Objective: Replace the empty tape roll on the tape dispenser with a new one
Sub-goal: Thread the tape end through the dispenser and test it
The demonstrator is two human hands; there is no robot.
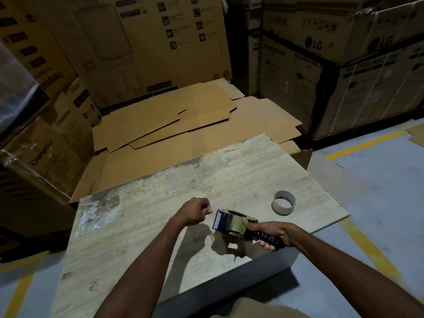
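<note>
Both bare forearms reach over the worn table [142, 203]; the right hand [273, 234] is wrapped tight around the black handle of the tape dispenser [231, 222], thumb pressed on its metal frame, holding it just above the tabletop. Beside its blade end, the left hand [193, 211] is curled into a loose fist, apparently pinching something too small to make out. An empty cardboard tape core [283, 202] stands on the table near the dispenser, not touching it.

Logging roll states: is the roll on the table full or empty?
Empty: the roll is a bare core, upright on the table.
</note>
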